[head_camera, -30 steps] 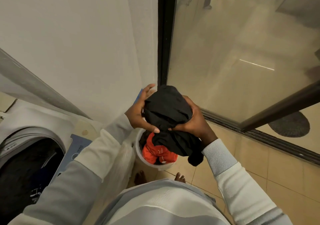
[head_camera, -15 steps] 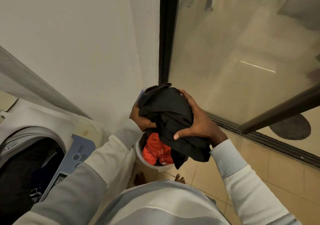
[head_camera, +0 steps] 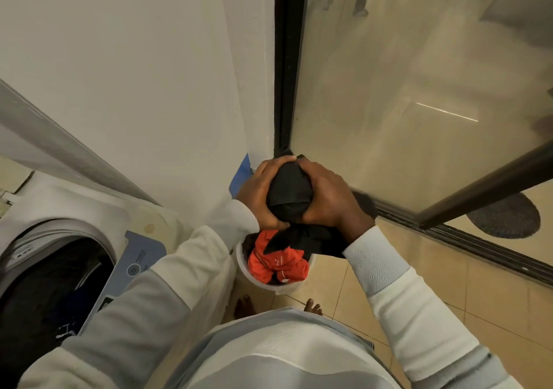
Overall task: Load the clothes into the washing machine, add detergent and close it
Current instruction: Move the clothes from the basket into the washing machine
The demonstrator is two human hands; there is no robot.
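Observation:
Both hands grip a bunched black garment point(head_camera: 288, 192) above a white bucket point(head_camera: 254, 278) on the floor. My left hand point(head_camera: 258, 191) wraps its left side and my right hand point(head_camera: 330, 197) wraps its right side, fingers curled over the cloth. A tail of the black cloth hangs down over a red garment point(head_camera: 278, 264) that lies in the bucket. The top-loading washing machine point(head_camera: 89, 218) stands at the lower left with its lid up and its dark drum point(head_camera: 48, 293) open. Some clothes lie inside the drum.
A white wall runs behind the machine and the bucket. A dark-framed glass door point(head_camera: 287, 59) stands right behind the bucket, with its sill track point(head_camera: 466, 239) across the tiled floor. A blue object point(head_camera: 242, 173) leans at the wall corner. My bare toes point(head_camera: 312, 306) show near the bucket.
Both hands have squeezed the black garment into a tighter bundle and closed further round it. The bundle has lifted a little, which uncovers more of the red garment in the bucket.

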